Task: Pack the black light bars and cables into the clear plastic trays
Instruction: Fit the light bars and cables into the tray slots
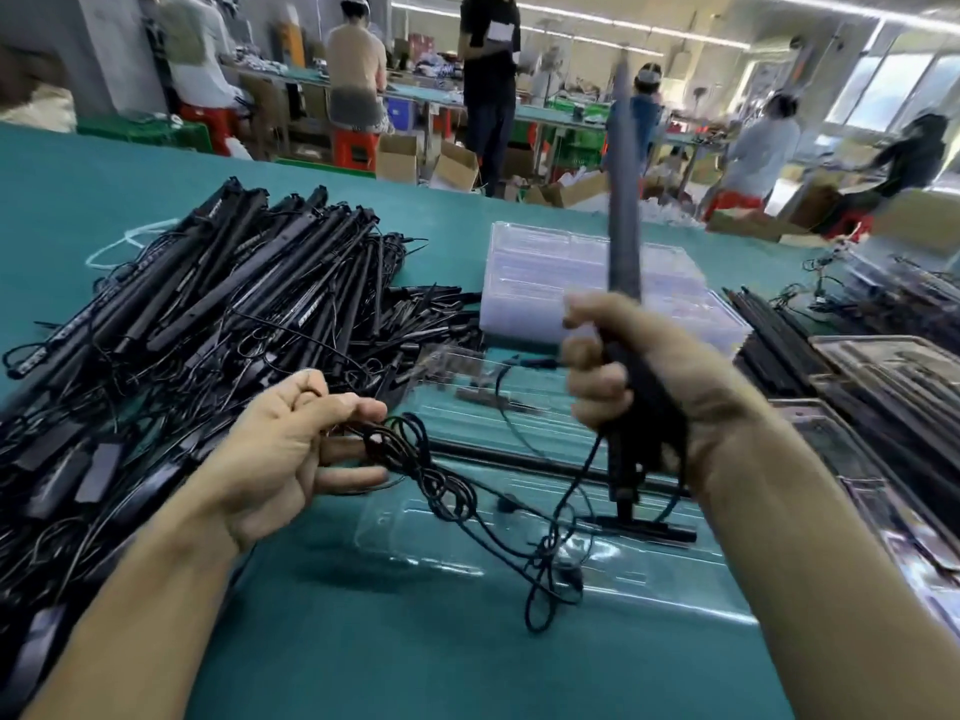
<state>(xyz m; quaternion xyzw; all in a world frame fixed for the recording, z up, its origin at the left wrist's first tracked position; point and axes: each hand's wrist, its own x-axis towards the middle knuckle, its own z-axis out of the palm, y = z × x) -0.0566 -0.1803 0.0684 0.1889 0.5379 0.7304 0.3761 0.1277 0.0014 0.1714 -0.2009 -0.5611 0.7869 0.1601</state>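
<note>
Left hand (291, 444) pinches coiled cable (410, 452) over clear tray (415, 537) on green table (363, 646). Right hand (639, 387) grasps light bar (623, 226) at its lower end: upright, long axis near vertical, motion-blurred. Bar pile (234, 283) left, tray stack (545, 272) beyond.

I can read no text, number or brand here. Pale marks on the pile of light bars (218, 283) at my left are too smeared to make out, and the white patch (503, 31) on a standing person's black shirt (488, 70) is blurred too.
</note>
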